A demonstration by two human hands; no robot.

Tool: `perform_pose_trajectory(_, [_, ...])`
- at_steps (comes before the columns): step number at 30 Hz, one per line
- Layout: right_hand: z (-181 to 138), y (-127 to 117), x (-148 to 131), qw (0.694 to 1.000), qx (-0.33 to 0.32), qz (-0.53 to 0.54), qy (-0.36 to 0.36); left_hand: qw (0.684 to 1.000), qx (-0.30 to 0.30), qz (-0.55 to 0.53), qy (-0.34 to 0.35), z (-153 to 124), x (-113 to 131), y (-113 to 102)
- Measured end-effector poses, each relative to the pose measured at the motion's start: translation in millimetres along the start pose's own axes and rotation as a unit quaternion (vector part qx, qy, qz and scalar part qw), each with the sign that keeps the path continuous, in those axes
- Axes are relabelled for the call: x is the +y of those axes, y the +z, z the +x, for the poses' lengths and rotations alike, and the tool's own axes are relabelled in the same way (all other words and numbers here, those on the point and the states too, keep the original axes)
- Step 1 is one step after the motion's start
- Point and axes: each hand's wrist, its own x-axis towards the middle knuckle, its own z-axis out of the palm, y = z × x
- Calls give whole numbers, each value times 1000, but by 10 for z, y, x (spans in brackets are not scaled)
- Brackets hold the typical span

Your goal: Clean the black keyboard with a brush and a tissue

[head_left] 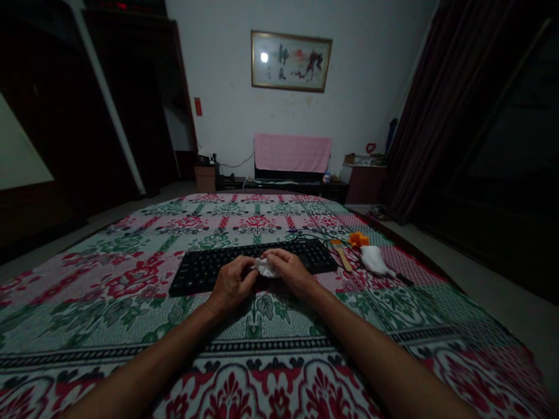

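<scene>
A crumpled white tissue or thin cloth (267, 268) is between my two hands, over the front edge of a black keyboard (198, 269). My left hand (233, 282) pinches its left end with curled fingers. The other end is gripped by my right hand (290, 269), fingers bent over it from above. Both hands hide part of the middle keys. To the right of the keyboard lies a flat brush (343, 256) with a pale wooden handle. Which kind of white material I hold is hard to make out in the dim light.
An orange item (358, 239) and a white bulb-shaped thing with a dark tip (374, 261) lie right of the brush. A dark cable (321, 235) runs behind the keyboard. Everything rests on a patterned bedspread (183, 331). A pink cloth (292, 152) covers a screen by the far wall.
</scene>
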Motion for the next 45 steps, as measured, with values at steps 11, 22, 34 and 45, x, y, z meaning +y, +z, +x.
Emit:
perform_pose_trajectory(11, [23,-57,9,999,36,2,3,998,-7,-10,57,-5,-40,-39])
perform_pose_trajectory(22, [21,-46,17,989,74,-100,-77,997,22,-61,49,67,69,-134])
perform_pose_trajectory(34, [-5,-26,-33,992,53,-77,-82,957,-44,-230,-174,73,-25,6])
perform_pose_trajectory(45, [-3,-5,-44,975,67,-165,-132,959,-77,-199,-185,51,-3,-15])
